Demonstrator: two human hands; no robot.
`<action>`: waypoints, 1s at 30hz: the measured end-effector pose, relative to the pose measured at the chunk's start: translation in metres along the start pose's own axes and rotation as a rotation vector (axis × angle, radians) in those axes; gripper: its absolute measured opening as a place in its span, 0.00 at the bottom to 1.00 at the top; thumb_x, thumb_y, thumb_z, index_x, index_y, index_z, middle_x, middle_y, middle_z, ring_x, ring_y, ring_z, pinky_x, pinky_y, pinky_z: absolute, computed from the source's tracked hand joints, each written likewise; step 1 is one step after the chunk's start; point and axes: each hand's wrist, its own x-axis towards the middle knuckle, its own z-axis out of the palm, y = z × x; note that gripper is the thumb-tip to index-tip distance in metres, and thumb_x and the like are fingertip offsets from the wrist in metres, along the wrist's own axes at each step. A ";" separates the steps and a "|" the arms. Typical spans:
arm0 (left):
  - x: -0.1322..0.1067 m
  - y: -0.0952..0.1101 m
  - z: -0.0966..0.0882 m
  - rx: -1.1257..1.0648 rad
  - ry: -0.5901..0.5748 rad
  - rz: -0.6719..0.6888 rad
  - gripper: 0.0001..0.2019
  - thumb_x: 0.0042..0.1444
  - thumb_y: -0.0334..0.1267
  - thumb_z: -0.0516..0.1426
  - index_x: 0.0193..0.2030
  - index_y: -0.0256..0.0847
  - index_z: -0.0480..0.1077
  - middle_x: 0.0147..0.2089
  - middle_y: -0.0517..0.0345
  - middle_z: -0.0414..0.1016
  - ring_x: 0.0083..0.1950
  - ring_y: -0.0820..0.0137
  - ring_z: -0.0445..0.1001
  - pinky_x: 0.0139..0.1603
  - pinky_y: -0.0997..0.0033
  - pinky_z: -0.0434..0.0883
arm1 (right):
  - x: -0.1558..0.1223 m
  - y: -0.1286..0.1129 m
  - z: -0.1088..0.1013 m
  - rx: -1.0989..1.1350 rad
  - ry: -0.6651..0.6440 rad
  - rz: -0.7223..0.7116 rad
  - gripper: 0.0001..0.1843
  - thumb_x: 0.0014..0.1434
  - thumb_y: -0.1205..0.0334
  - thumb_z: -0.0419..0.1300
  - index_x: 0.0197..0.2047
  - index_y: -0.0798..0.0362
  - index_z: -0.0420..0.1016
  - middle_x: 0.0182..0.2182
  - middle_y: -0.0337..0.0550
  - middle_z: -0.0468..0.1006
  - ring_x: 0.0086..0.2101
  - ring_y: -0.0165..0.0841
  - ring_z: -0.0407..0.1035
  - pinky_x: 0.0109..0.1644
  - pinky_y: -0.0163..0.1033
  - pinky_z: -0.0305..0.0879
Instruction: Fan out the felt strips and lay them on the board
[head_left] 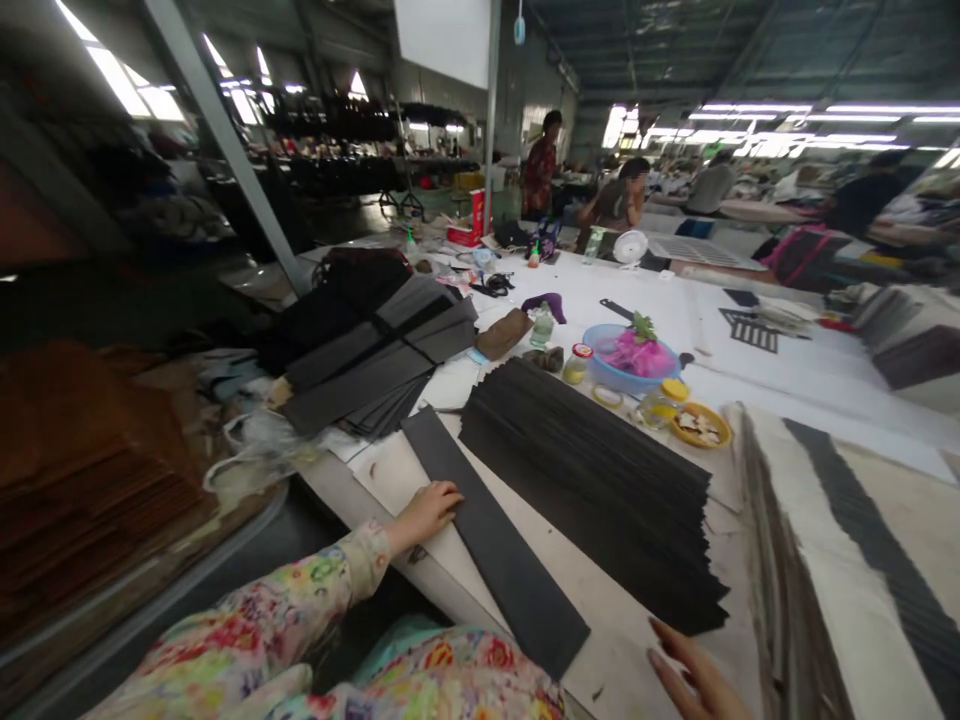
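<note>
A long dark grey fabric strip [491, 545] lies slantwise on the worktable in front of me. My left hand [426, 513] rests at its left edge, fingers laid flat with the tips on the strip. At the lower right, my right hand [694, 680] is over the pale tabletop, fingers apart and holding nothing; the frame's bottom edge cuts it off. Between and beyond my hands a wide fan of overlapping dark strips [589, 485] covers the table. Farther left sits a tied stack of similar dark pieces [382, 345].
A blue basin [600, 372] with a pink bag, a yellow-lidded jar [662, 405] and a small yellow bowl [700, 427] stand beyond the fan. Tall layered sheets [780, 570] border the right side. Brown stacked pieces [97, 450] are at left. Two people [540, 170] are across the table.
</note>
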 end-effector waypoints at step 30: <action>0.002 0.006 0.000 -0.225 0.070 0.098 0.25 0.51 0.29 0.51 0.57 0.48 0.56 0.58 0.55 0.58 0.58 0.66 0.56 0.59 0.63 0.56 | 0.089 -0.143 0.054 -0.409 0.144 -0.283 0.18 0.56 0.59 0.46 0.47 0.55 0.68 0.43 0.51 0.73 0.44 0.38 0.67 0.48 0.39 0.60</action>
